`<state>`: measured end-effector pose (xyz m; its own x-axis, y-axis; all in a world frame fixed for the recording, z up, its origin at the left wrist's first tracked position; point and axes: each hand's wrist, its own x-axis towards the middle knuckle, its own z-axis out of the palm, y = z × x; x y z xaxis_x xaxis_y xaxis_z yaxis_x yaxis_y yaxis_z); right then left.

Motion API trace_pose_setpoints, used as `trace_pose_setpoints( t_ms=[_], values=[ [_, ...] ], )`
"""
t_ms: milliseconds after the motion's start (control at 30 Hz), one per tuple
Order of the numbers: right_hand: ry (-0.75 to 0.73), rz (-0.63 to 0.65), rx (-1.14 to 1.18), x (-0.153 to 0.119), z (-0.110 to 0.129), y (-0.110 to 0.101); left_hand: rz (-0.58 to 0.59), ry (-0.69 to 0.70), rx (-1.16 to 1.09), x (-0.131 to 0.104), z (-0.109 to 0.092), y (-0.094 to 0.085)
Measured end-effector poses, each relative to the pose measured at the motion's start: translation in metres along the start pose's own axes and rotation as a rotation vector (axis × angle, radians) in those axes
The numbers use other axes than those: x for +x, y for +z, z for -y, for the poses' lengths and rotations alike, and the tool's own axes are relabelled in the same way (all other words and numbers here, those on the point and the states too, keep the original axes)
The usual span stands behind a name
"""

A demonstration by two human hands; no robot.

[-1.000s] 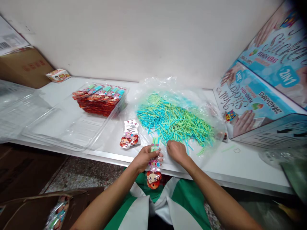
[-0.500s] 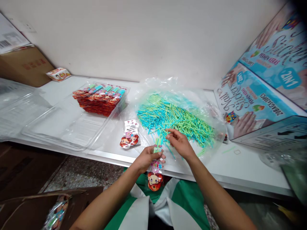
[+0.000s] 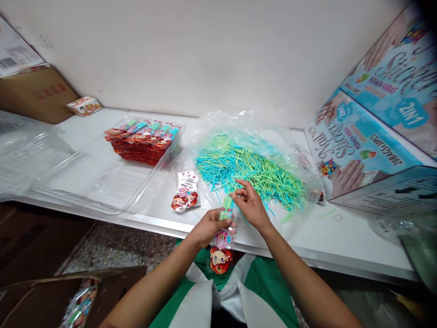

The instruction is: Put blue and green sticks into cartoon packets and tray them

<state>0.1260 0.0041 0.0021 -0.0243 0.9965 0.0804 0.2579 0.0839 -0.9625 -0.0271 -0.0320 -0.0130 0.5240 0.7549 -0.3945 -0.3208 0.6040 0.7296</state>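
My left hand [image 3: 212, 226] grips a small clear packet [image 3: 221, 259] with a red-haired cartoon head hanging at its lower end. Green and blue sticks stand out of the packet's upper end. Over that end is my right hand [image 3: 251, 202], its thumb and forefinger pinched at the tops of the sticks. Just beyond lies a large heap of green and blue sticks [image 3: 252, 171] on clear plastic. Left of my hands, a few flat cartoon packets [image 3: 185, 199] lie on the white table [image 3: 150, 214].
A stack of filled red packets [image 3: 143, 143] stands behind a clear plastic tray [image 3: 85, 182] at left. Blue printed boxes [image 3: 365, 141] rise at right. A brown carton [image 3: 34, 93] and a small box [image 3: 84, 106] are at far left.
My right hand has moved slightly left and down to the packet's top, and its fingers now meet the sticks there. My left hand has barely moved.
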Motion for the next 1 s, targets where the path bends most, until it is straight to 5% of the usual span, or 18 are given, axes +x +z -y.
trace_pose_setpoints(
  t_ms=[267, 567, 800, 1000],
  values=[
    [-0.094, 0.05, -0.16, -0.007, -0.003, -0.007, 0.003, 0.007, 0.021, -0.001, -0.002, 0.0],
    [-0.082, 0.417, -0.158, -0.016, 0.011, -0.016, 0.051, 0.022, 0.003, -0.001, -0.003, 0.001],
    [-0.116, 0.452, -0.118, -0.014, 0.017, -0.021, 0.061, 0.026, 0.024, -0.002, -0.006, 0.001],
    [-0.06, 0.31, -0.129, -0.018, 0.01, -0.021, 0.058, 0.051, 0.008, -0.003, -0.01, 0.0]
  ],
)
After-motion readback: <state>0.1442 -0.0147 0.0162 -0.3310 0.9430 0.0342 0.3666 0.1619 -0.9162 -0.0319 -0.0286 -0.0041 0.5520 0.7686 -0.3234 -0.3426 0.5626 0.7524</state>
